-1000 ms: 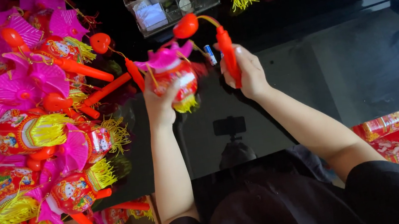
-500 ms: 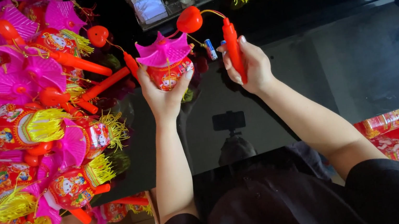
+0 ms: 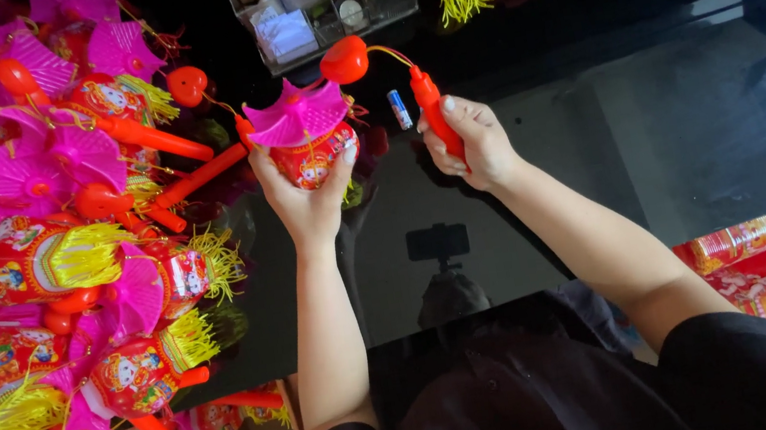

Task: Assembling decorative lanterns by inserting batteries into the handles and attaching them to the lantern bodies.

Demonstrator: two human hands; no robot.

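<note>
Lantern [image 3: 313,150], red body with pink roof, is cupped in the left hand [image 3: 304,196] over the black worktop [image 3: 650,104]. Right hand [image 3: 468,142] wraps the orange handle [image 3: 437,116]. Looks like a check or assembly step; a battery [image 3: 399,108] lies just beside.

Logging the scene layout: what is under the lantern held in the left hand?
Under the lantern, the left hand cups its base above the glossy black table. The palm hides the lantern's underside; a bit of yellow fringe shows beside it.

Lantern [image 3: 313,150]: magenta top, red printed body. Handle [image 3: 434,116]: orange-red, w/ red heart tip. Table [image 3: 651,114]: glossy black.
</note>
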